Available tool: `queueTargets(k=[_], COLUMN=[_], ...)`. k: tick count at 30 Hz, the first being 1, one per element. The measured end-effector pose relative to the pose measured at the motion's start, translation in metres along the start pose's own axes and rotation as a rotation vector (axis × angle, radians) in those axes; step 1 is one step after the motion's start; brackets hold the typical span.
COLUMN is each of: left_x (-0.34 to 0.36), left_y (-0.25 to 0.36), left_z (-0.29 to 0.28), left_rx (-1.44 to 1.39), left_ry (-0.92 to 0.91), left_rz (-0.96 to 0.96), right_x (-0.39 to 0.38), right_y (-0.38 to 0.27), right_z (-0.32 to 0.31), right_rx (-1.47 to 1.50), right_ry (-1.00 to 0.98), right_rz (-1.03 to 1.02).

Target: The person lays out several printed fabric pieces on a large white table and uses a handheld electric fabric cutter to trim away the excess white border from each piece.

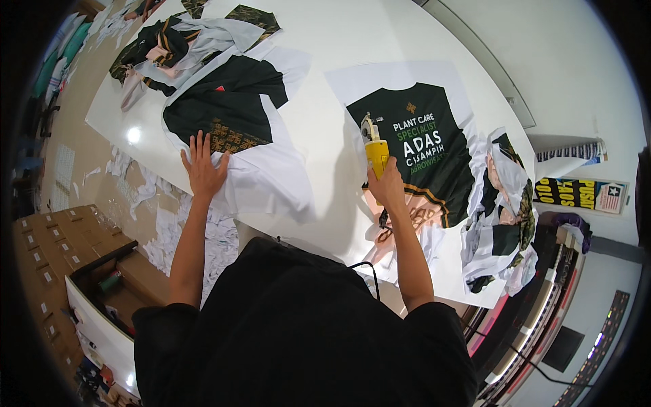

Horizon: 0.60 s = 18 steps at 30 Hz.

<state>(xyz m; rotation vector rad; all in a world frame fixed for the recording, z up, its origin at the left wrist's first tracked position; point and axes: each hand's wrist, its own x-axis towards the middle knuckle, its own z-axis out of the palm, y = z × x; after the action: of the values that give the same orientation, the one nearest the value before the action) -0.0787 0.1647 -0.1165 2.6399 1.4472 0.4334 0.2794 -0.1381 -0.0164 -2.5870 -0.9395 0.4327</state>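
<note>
My right hand [388, 184] grips a yellow electric fabric cutter [374, 148] that stands on the white table [325, 41]. The cutter's head rests at the left edge of a white sheet printed with a dark green shirt panel [424, 146] bearing white and green lettering. A black cord runs from the cutter down along my right forearm. My left hand [202, 166] lies flat, fingers spread, on another white sheet printed with a black panel [227, 108] that has a patterned gold band.
A heap of cut printed pieces [169, 44] lies at the far left of the table. More cut pieces [505, 217] pile at the right edge. Paper scraps [159, 224] litter the floor on the left, beside cardboard boxes [47, 251].
</note>
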Motion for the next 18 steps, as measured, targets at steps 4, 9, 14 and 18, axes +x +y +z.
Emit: queueTargets(k=[4,9,14,18], left_x=[0.001,0.002,0.001,0.002], left_y=[0.002,0.003,0.003,0.003], left_z=[-0.002,-0.003,-0.002,0.000], left_rx=[0.006,0.015,0.013,0.010], left_ry=[-0.011,0.001,0.015,0.030], left_rz=[-0.016,-0.016,-0.018,-0.015], right_x=[0.013,0.030,0.044,0.052], right_y=[-0.002,-0.004,-0.009,-0.012], right_z=[-0.002,-0.001,-0.002,-0.002], right_rx=[-0.014,-0.018,-0.019,-0.023], right_ry=[-0.017,-0.022,-0.046,-0.064], right_rz=[-0.023,-0.066,-0.076,-0.077])
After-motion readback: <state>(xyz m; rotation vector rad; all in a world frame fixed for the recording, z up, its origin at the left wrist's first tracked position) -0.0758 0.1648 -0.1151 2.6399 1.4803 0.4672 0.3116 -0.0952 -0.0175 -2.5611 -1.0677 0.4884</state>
